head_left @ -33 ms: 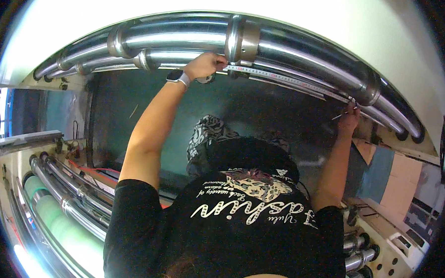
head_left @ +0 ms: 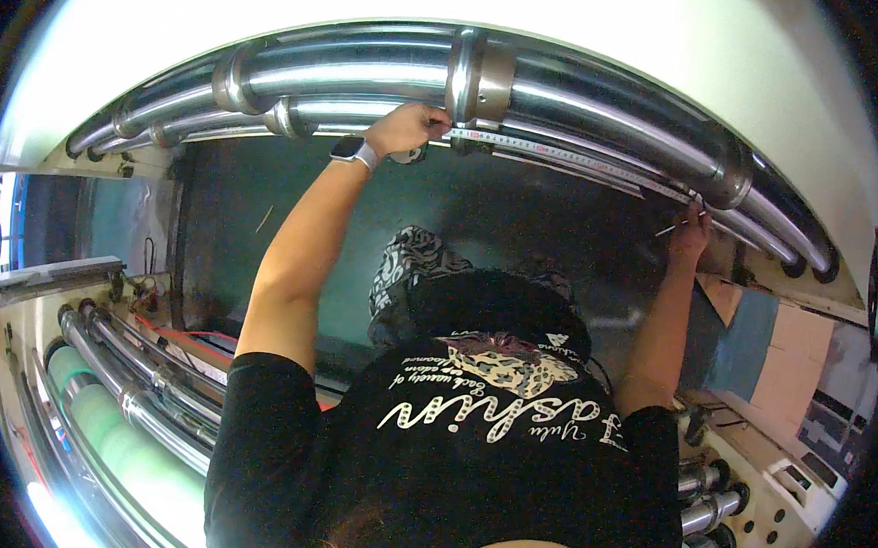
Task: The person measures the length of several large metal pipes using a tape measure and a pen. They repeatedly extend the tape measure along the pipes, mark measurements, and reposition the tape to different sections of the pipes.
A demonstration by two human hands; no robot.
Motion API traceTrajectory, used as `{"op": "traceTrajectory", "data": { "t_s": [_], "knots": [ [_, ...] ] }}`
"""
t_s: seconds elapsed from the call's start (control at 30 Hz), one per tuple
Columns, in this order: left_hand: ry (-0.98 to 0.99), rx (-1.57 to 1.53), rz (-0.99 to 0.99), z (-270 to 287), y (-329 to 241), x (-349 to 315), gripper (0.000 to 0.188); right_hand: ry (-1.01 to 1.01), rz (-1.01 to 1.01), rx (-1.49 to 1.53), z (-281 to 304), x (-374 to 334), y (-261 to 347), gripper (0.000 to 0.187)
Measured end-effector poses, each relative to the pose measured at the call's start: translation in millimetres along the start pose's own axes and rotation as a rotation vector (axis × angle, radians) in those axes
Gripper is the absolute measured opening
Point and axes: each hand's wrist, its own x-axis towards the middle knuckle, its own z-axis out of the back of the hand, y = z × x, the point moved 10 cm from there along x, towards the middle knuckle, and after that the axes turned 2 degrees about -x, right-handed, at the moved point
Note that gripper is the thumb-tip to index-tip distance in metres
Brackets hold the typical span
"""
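Observation:
A white tape measure (head_left: 571,159) with red marks runs stretched along the lower side of the steel rollers. My left hand (head_left: 406,131) is closed in a pinch at its left end, close under a collar (head_left: 481,75) on the large roller (head_left: 603,103). A rounded object (head_left: 409,155), partly hidden, hangs just beneath that hand. At the tape's other end my right hand (head_left: 691,232) has its fingers closed on it, below another collar (head_left: 731,177). A thin pale pen-like stick (head_left: 666,229) pokes out from the right hand's fingers.
Thinner rollers (head_left: 348,111) run under the large one. Behind me at lower left stand more rollers (head_left: 143,423) and a pale green cylinder (head_left: 123,441). Cardboard sheets (head_left: 798,353) lean at the right. A dark floor (head_left: 265,217) lies beneath my arms.

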Motion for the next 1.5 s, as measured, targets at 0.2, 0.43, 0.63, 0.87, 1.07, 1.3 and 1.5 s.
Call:
{"op": "traceTrajectory", "data": {
  "t_s": [0.2, 0.43, 0.63, 0.87, 1.07, 1.3, 1.5],
  "knots": [
    [0.023, -0.033, 0.099, -1.9, 5.2, 2.1, 0.023, -0.045, -0.084, 0.015, 24.7, 18.9, -24.4, 0.009],
    [0.013, 0.012, 0.143, 1.6, -2.9, 2.0, 0.024, 0.033, -0.129, 0.047, 29.0, 19.3, -27.8, 0.009],
    [-0.087, 0.223, 0.1, 3.0, 4.5, 8.4, 0.025, 0.026, -0.202, 0.091, 6.9, -16.1, -19.3, 0.014],
    [-0.148, 0.031, 0.138, 6.3, 11.6, 0.2, 0.027, -0.115, -0.409, 0.182, -1.1, -34.8, -90.3, 0.035],
    [-0.187, -0.022, 0.168, 6.5, 0.8, 3.3, 0.028, -0.191, -0.417, 0.386, 6.6, -17.2, -111.0, 0.035],
    [-0.208, 0.003, 0.101, 9.8, -8.6, -0.7, 0.027, -0.15, -0.399, 0.44, -1.2, -20.6, -105.1, 0.035],
    [-0.063, 0.085, 0.218, 6.1, -7.7, 1.8, 0.026, -0.097, -0.388, 0.33, -6.7, -22.8, -90.2, 0.033]
  ]
}}
